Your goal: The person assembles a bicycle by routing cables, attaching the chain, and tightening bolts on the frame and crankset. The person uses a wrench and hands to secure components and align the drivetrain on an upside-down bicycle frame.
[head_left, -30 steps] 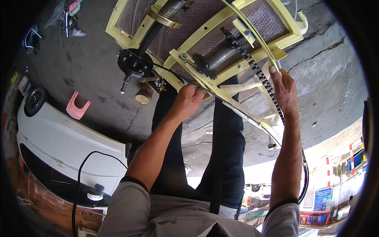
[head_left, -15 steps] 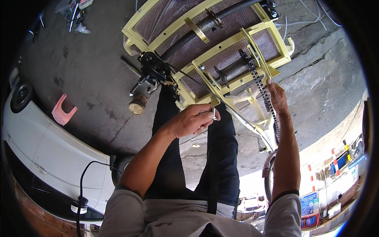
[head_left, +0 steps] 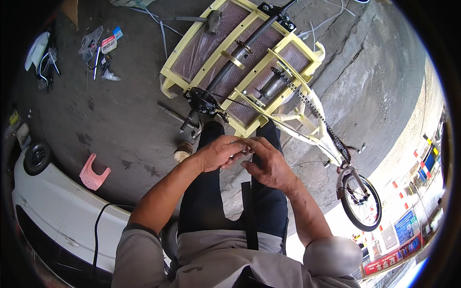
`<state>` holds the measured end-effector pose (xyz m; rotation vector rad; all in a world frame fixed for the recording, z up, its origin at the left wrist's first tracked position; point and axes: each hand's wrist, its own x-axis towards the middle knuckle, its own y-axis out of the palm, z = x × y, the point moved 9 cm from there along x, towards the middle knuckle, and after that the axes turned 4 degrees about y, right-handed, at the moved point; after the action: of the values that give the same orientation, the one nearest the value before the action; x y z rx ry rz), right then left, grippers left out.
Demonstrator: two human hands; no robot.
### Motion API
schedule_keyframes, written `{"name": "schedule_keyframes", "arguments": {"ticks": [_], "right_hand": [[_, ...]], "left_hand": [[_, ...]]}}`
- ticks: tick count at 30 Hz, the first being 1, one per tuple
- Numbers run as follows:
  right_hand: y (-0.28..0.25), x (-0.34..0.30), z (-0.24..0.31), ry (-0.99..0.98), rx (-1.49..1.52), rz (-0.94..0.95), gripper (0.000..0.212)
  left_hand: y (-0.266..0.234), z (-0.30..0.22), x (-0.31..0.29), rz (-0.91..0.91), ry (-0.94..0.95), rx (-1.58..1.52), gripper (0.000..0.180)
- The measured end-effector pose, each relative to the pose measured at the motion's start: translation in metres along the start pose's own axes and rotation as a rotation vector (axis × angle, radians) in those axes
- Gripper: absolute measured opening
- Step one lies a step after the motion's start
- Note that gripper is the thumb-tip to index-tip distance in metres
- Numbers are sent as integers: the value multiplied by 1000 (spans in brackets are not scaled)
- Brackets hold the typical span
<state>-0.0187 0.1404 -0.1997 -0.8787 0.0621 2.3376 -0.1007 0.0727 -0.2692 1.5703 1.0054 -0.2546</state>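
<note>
Both hands meet in front of my thighs, just short of the near corner of a pale yellow cargo tricycle frame [head_left: 249, 130]. Curled fingers of my left hand [head_left: 217, 154] hold a small silver bolt [head_left: 246, 150], mostly covered now. My right hand [head_left: 272, 165] reaches in from the other side, its fingertips against the left ones; whatever it pinches is hidden. Beyond them the frame carries a dark axle [head_left: 223, 74], a hub with sprocket [head_left: 273, 84] and a black chain [head_left: 312, 108] running toward the front wheel [head_left: 362, 204].
A hammer [head_left: 213, 21] lies on the frame's far panel. A round tin [head_left: 183, 152] stands by my left foot, a pink plastic stool [head_left: 92, 173] farther left. A white car [head_left: 62, 201] is at lower left. Plastic-wrapped parts [head_left: 101, 53] lie on the concrete floor.
My right hand has left the frame beside the chain and come to my left hand. The view has shifted, so more of the frame and the front wheel shows.
</note>
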Motion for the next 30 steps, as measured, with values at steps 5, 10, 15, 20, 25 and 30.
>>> {"name": "schedule_keyframes", "arguments": {"ticks": [5, 10, 15, 20, 25, 30], "right_hand": [[34, -16, 5, -57, -75, -189, 34], [45, -41, -48, 6, 26, -177, 29], [21, -109, -163, 317, 505, -401, 27], [11, -170, -242, 422, 660, -522, 37], [44, -213, -283, 521, 788, -555, 39], [119, -219, -291, 569, 996, -582, 33]], "left_hand": [[-4, 30, -30, -34, -147, 7, 21], [10, 80, -13, -29, -128, -27, 27], [42, 127, 39, -52, -80, -119, 34], [69, 146, 75, -7, -67, -336, 46], [75, 151, 101, 61, -94, -259, 47], [45, 188, 129, -30, -260, 39, 47]]}}
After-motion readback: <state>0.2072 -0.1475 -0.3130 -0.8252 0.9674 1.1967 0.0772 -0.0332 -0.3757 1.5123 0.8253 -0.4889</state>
